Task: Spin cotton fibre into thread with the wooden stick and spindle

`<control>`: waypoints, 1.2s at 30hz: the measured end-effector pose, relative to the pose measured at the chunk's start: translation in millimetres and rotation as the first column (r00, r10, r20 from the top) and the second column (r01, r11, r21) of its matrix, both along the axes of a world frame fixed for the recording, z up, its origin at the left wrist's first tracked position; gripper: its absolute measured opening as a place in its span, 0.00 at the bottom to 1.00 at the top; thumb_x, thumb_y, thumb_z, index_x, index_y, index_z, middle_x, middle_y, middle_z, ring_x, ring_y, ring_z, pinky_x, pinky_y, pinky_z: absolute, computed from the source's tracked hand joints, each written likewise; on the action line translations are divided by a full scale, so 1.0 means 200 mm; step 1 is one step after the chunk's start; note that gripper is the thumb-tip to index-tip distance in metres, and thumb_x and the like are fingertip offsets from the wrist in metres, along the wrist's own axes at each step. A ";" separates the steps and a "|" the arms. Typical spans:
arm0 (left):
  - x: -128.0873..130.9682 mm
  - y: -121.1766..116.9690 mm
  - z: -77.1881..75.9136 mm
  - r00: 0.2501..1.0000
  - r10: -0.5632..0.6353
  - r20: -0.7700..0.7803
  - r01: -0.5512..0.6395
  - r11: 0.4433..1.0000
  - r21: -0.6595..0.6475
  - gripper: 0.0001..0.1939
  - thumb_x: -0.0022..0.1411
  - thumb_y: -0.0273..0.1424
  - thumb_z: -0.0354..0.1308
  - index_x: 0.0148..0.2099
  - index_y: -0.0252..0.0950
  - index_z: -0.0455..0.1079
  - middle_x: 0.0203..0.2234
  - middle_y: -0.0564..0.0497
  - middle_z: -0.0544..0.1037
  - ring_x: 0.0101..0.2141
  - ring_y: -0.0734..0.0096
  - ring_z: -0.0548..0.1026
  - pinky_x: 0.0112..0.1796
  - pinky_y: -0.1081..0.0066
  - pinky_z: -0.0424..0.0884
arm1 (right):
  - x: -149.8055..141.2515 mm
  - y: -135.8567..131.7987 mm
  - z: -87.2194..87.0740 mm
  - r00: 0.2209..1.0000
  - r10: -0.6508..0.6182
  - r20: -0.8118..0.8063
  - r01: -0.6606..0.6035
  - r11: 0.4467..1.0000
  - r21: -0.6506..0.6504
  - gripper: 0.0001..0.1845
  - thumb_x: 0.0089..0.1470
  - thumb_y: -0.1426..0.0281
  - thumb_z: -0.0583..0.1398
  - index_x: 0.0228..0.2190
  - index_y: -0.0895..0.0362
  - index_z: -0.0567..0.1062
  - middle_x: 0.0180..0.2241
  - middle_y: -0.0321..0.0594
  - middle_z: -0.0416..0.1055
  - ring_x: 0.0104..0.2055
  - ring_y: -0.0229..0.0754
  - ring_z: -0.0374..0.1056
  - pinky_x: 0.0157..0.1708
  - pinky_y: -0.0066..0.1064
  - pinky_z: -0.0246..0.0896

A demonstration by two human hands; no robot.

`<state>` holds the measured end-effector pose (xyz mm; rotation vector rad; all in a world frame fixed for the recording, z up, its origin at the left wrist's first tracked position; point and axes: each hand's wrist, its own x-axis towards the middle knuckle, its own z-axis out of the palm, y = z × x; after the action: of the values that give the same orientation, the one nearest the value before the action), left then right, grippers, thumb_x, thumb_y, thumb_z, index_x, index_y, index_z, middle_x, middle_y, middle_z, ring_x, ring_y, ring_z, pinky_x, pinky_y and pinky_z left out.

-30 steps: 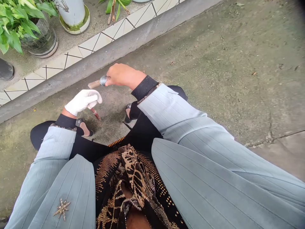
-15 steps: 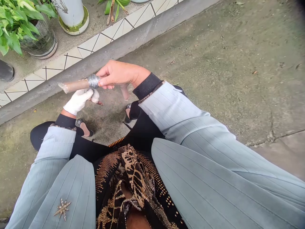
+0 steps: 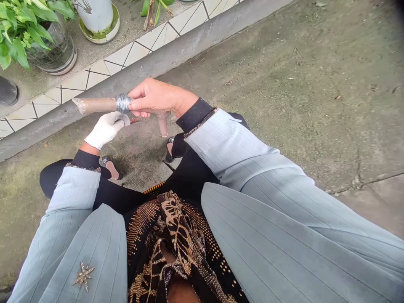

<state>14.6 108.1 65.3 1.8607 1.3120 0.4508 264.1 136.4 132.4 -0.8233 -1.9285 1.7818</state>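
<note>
My bare right hand (image 3: 154,97) is closed around a pale brown stick (image 3: 97,104) just beside a coil of silver wire (image 3: 123,103) wound round it. The stick lies almost level, its rough whitish end pointing left, and a short stub juts down beneath my palm. A white knitted glove covers my left hand (image 3: 105,128), whose fingers are bent together close under the wire. Out of them pokes the tip of a thin reddish-brown rod (image 3: 135,120); the rest of it is hidden.
Under my hands lies a concrete floor (image 3: 268,92), with my feet in dark shoes on it. A raised kerb (image 3: 132,67) edged with white tiles runs across the upper left. Behind it stand a glass pot (image 3: 58,52) of leafy plants and a white pot (image 3: 94,17) in a saucer.
My gloved left hand has risen towards the wire, and the reddish-brown tip has moved up with it. The stick's left end has lifted, so the stick is more level. My right hand keeps its grip.
</note>
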 end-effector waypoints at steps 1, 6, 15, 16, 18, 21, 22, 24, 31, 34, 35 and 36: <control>0.00 0.00 0.00 1.000 0.018 0.013 -0.018 1.000 0.011 0.09 0.62 0.29 0.56 0.37 0.35 0.78 0.35 0.46 0.84 0.41 0.59 0.80 0.52 0.58 0.78 | 0.00 0.00 0.00 1.000 -0.011 -0.010 0.011 1.000 -0.009 0.17 0.68 0.73 0.61 0.24 0.58 0.72 0.24 0.32 0.69 0.23 0.29 0.60 0.26 0.23 0.57; -0.01 0.01 0.01 0.994 0.109 0.002 -0.109 0.994 0.018 0.14 0.61 0.27 0.52 0.43 0.34 0.79 0.36 0.47 0.84 0.37 0.65 0.80 0.47 0.63 0.78 | 0.01 -0.01 0.03 0.998 -0.050 -0.049 0.047 0.998 -0.050 0.19 0.66 0.63 0.67 0.24 0.56 0.72 0.26 0.33 0.70 0.25 0.31 0.60 0.30 0.25 0.60; 0.02 -0.04 -0.01 0.984 -0.169 -0.063 0.170 0.985 0.008 0.19 0.63 0.32 0.56 0.52 0.35 0.81 0.48 0.45 0.85 0.48 0.58 0.81 0.56 0.59 0.77 | 0.01 -0.02 0.04 0.996 -0.012 -0.092 0.009 1.000 -0.027 0.28 0.62 0.48 0.67 0.26 0.57 0.70 0.27 0.33 0.69 0.27 0.29 0.60 0.32 0.27 0.57; 0.02 -0.04 -0.01 0.985 -0.170 -0.039 0.170 0.985 -0.009 0.21 0.63 0.32 0.57 0.56 0.36 0.80 0.48 0.45 0.85 0.46 0.59 0.82 0.53 0.60 0.78 | 0.01 -0.03 0.05 0.997 -0.003 -0.078 0.001 1.000 -0.026 0.26 0.64 0.51 0.67 0.26 0.57 0.70 0.28 0.33 0.69 0.27 0.29 0.60 0.32 0.26 0.58; 0.03 -0.04 -0.03 0.988 -0.150 0.028 0.152 0.986 -0.064 0.28 0.62 0.33 0.60 0.63 0.36 0.76 0.47 0.46 0.84 0.39 0.63 0.81 0.43 0.65 0.79 | 0.01 -0.03 0.05 0.998 0.013 -0.059 -0.015 0.999 -0.043 0.21 0.66 0.57 0.65 0.27 0.57 0.70 0.28 0.34 0.69 0.27 0.30 0.60 0.33 0.26 0.60; 0.04 -0.04 -0.03 0.977 -0.156 0.145 0.179 0.970 -0.166 0.28 0.60 0.33 0.63 0.62 0.36 0.75 0.47 0.45 0.84 0.32 0.71 0.78 0.32 0.73 0.74 | -0.01 -0.04 0.04 0.999 -0.018 -0.027 0.017 0.999 -0.032 0.19 0.68 0.63 0.62 0.26 0.56 0.70 0.26 0.33 0.68 0.26 0.30 0.59 0.30 0.25 0.60; 0.04 -0.05 -0.03 0.972 -0.153 0.180 0.188 0.962 -0.198 0.26 0.60 0.32 0.63 0.61 0.36 0.75 0.47 0.45 0.84 0.31 0.73 0.77 0.30 0.75 0.72 | -0.02 -0.03 0.04 0.999 -0.041 -0.010 0.040 0.999 -0.021 0.19 0.69 0.63 0.61 0.25 0.57 0.71 0.25 0.33 0.68 0.26 0.30 0.59 0.29 0.24 0.58; 0.06 -0.06 -0.01 0.967 -0.123 0.225 0.180 0.949 -0.257 0.25 0.59 0.31 0.63 0.59 0.35 0.75 0.46 0.44 0.83 0.30 0.76 0.75 0.27 0.77 0.70 | -0.03 -0.01 0.03 0.993 -0.117 0.033 0.117 0.993 -0.008 0.20 0.68 0.61 0.61 0.25 0.57 0.70 0.23 0.33 0.68 0.26 0.30 0.60 0.29 0.24 0.56; 0.07 -0.08 0.04 0.962 -0.180 0.206 0.257 0.851 -0.458 0.21 0.56 0.30 0.66 0.53 0.36 0.75 0.32 0.53 0.78 0.20 0.80 0.69 0.21 0.76 0.65 | -0.02 0.09 -0.02 0.714 -0.511 0.480 0.317 0.846 0.430 0.15 0.70 0.62 0.62 0.31 0.57 0.75 0.35 0.44 0.78 0.37 0.41 0.74 0.43 0.34 0.70; 0.07 -0.08 0.07 0.971 -0.173 0.164 0.225 0.892 -0.392 0.12 0.57 0.35 0.68 0.41 0.34 0.76 0.28 0.52 0.77 0.20 0.79 0.69 0.21 0.76 0.65 | -0.04 0.09 -0.03 0.464 -0.463 0.755 -0.033 0.843 0.538 0.18 0.70 0.63 0.64 0.51 0.64 0.82 0.54 0.61 0.80 0.59 0.60 0.77 0.60 0.46 0.70; 0.07 -0.08 0.08 0.975 -0.154 0.160 0.204 0.903 -0.377 0.12 0.58 0.37 0.68 0.39 0.34 0.76 0.26 0.52 0.77 0.20 0.79 0.69 0.21 0.76 0.65 | -0.06 0.09 -0.04 0.415 -0.405 0.815 -0.111 0.866 0.488 0.21 0.69 0.64 0.65 0.55 0.66 0.81 0.57 0.65 0.78 0.62 0.63 0.75 0.61 0.48 0.70; 0.07 -0.08 0.10 0.979 -0.123 0.163 0.178 0.909 -0.377 0.13 0.60 0.40 0.67 0.37 0.34 0.76 0.25 0.51 0.77 0.19 0.79 0.69 0.20 0.76 0.65 | -0.07 0.08 -0.05 0.378 -0.340 0.861 -0.165 0.891 0.424 0.23 0.67 0.65 0.67 0.56 0.69 0.81 0.57 0.67 0.78 0.62 0.66 0.75 0.61 0.51 0.71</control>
<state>27.9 92.3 84.6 1.5517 1.0657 0.2091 250.6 153.1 122.4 -1.9855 -2.6835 0.6060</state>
